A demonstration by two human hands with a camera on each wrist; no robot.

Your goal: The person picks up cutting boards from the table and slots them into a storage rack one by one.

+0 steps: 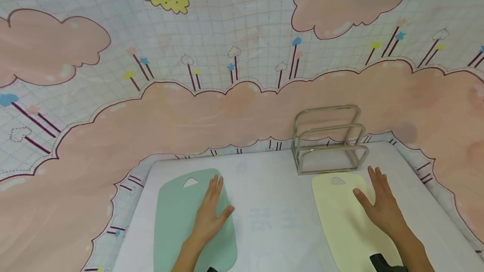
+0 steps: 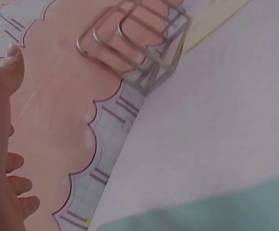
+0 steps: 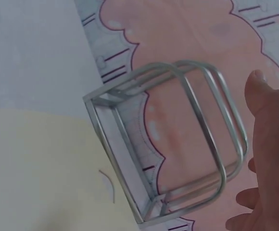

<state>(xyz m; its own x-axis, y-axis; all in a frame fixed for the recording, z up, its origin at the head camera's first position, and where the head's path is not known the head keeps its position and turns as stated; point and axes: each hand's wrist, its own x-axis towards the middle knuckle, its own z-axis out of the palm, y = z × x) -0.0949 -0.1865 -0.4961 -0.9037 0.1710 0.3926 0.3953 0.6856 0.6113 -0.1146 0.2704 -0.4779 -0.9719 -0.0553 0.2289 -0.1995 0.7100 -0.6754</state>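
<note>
A green cutting board (image 1: 177, 217) lies flat on the left of the white table, a cut-out near its far edge. My left hand (image 1: 209, 219) is over its right side, fingers extended, thumb apart, holding nothing. On the right lies a pale yellow cutting board (image 1: 336, 217). Above its right edge is my right hand (image 1: 383, 209), fingers straight and nothing in them. Just behind the yellow board stands a metal wire rack (image 1: 329, 150) with several upright loops. The right wrist view has the rack (image 3: 197, 101) beside the right hand (image 3: 274, 159). Neither hand touches the rack.
The white table (image 1: 276, 209) carries both boards and the rack. Behind and around it hangs or lies a cloth (image 1: 227, 116) printed with pink clouds and a grid. Dark straps with camera mounts (image 1: 382, 262) sit at the wrists.
</note>
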